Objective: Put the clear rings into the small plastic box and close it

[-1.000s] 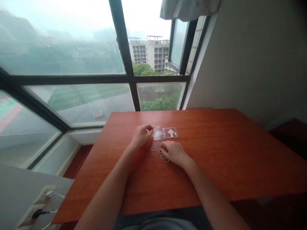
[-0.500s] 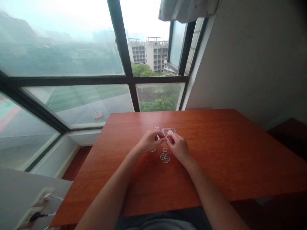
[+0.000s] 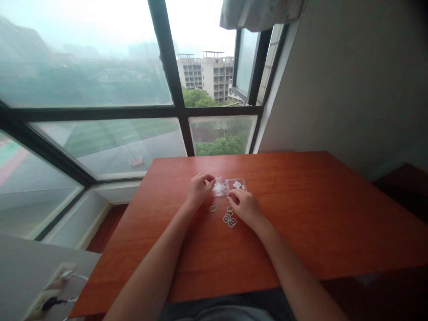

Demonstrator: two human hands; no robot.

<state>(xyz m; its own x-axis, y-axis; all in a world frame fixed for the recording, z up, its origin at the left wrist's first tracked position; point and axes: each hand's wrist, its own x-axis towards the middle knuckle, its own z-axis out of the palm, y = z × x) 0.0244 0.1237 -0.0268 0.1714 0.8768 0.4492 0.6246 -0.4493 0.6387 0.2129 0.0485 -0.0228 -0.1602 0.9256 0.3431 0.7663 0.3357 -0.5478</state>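
Observation:
A clear plastic case (image 3: 220, 194) with two halves lies open on the table, with small white and clear pieces in it. My left hand (image 3: 198, 191) is at its left edge, thumb and forefinger drawn together beside a small clear piece (image 3: 219, 179) at the case's back edge. Whether the fingertips grip that piece is not clear. At the front edge, my right hand (image 3: 246, 206) has its fingers curled and thumb against the fingertips; anything between them is too small to make out. Nearer me lie several pale green rings (image 3: 227, 218), and a pair of overlapping rings (image 3: 213, 208) sits left of them.
The reddish-brown wooden table (image 3: 301, 214) reaches to the window frame (image 3: 182, 113) at the back. A wall (image 3: 334, 89) rises on the right. At lower left, a plug (image 3: 50, 303) with a cord sits in a wall socket.
My hands, whose fingertips met over the case, have parted. The left moved left and away from me, the right slightly down. More of the case and its pieces shows now.

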